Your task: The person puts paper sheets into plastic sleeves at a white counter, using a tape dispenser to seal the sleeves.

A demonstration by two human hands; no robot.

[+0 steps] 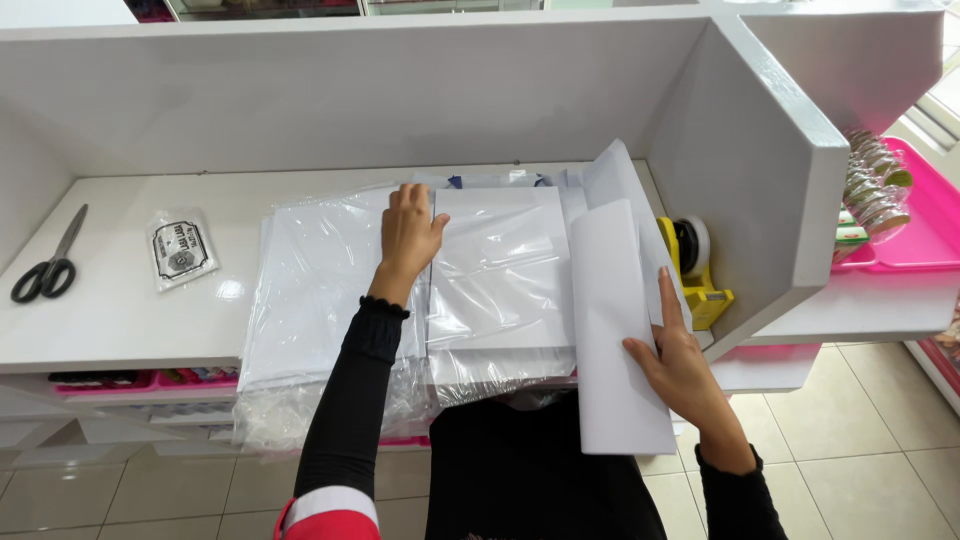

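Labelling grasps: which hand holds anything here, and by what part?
Right hand holds the folded white paper sheet at its right edge. Left hand lies flat on the clear plastic sleeves, gripping nothing.

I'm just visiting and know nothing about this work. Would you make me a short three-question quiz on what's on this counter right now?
1. True or false: the left hand lies flat on the clear plastic sheets.
2. What does the right hand hold?
A. black scissors
B. a folded white sheet
C. a pink tray
3. Fill in: the yellow tape dispenser stands at the counter's ____ end, opposite the scissors.

Key
1. True. The palm rests on the stack.
2. B. It grips the white sheet by its right edge; the sheet overhangs the white counter.
3. Right. The scissors lie at the far left, beside a small printed packet.
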